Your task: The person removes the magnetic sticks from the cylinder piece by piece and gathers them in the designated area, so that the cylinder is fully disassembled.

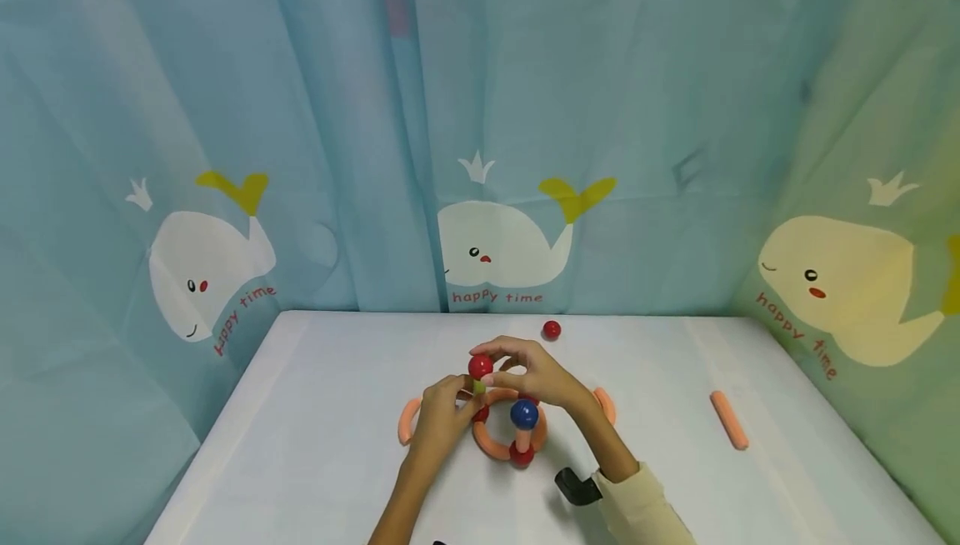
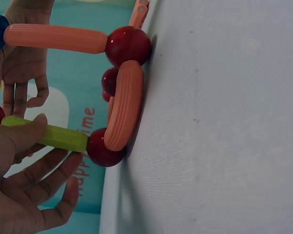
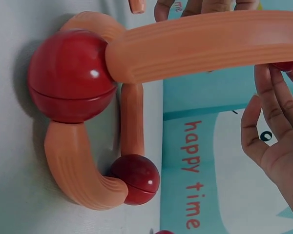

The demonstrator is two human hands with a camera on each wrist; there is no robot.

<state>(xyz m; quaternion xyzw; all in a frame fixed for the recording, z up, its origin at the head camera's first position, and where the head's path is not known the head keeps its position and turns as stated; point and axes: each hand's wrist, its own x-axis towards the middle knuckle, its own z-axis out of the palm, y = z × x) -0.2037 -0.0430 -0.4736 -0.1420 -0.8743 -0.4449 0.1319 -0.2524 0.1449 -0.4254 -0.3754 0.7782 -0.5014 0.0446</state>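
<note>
A ring of curved orange rods point(image 1: 491, 447) joined by red balls lies on the table. At its left side a yellow-green rod point(image 2: 68, 140) stands up from a red ball point(image 2: 101, 150), with another red ball point(image 1: 481, 367) on top. My left hand point(image 1: 441, 416) pinches the yellow-green rod between thumb and fingers. From above and the right, my right hand point(image 1: 534, 372) grips the top red ball between fingers and thumb. Nearer me, an upright orange rod point(image 3: 205, 46) rises from a red ball point(image 3: 71, 75) and carries a blue ball point(image 1: 524, 414).
Curved orange pieces lie left point(image 1: 407, 421) and right point(image 1: 605, 406) of the ring, partly behind my hands and forearm. A loose red ball point(image 1: 552, 330) sits near the white table's point(image 1: 315, 445) back edge. A straight orange rod point(image 1: 729, 420) lies far right. Whale-print curtains point(image 1: 637, 112) surround the table.
</note>
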